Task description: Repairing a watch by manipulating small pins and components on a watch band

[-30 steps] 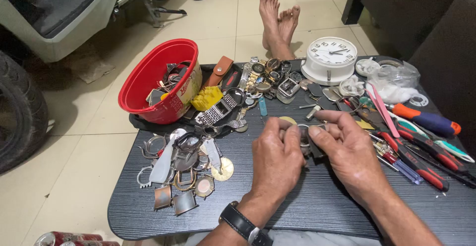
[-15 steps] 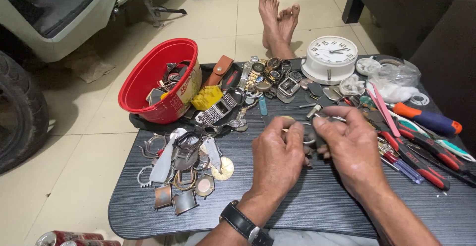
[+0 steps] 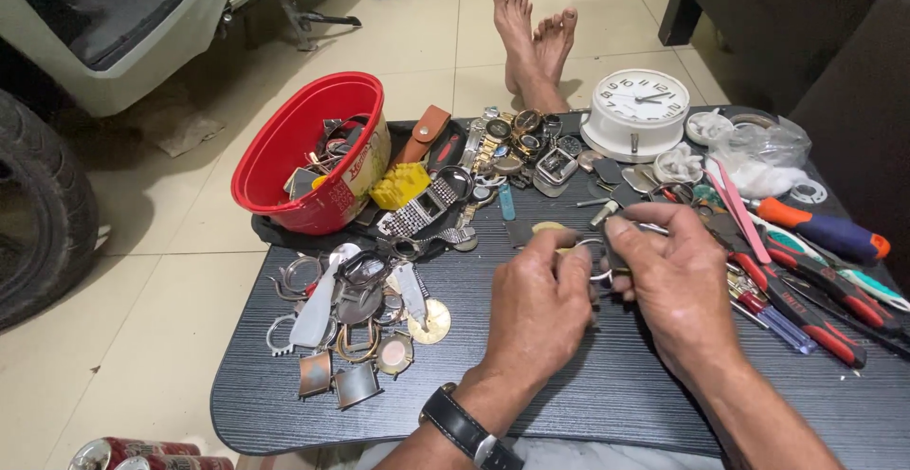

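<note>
Both hands meet over the middle of the dark bench point(image 3: 284, 404). The left hand point(image 3: 538, 311) and the right hand point(image 3: 675, 280) are each pinched shut on one small metal watch part point(image 3: 595, 260), held just above the bench top.

The part is tiny and half hidden by fingers; a slip could drop it among the loose watch cases point(image 3: 355, 323) to the left, where it would be hard to find.

In view: one red bowl point(image 3: 284, 153) far left, one white clock point(image 3: 637, 110) at the far edge, one blue-handled screwdriver point(image 3: 823, 231) right, and two bare feet point(image 3: 533, 39) beyond the bench.
</note>
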